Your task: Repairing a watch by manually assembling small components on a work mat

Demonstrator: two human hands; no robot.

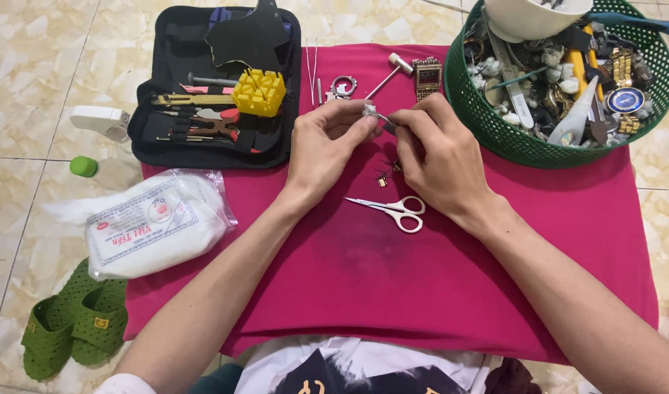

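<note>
A pink cloth [393, 284] covers the floor before me, a green basket [495, 131] at its far right corner. My left hand [327, 142] and right hand [440, 157] meet above the scissors [396, 210], both pinching a small white wad [368, 111], crumpled and fluffy.

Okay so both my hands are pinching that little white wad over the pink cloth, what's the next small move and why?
Probably keep rubbing the small white wad along the thin metal piece, gently. The left hand pinches the wad, the right hand grips the piece, and both meet above the pink cloth, with nothing set down yet.
</note>
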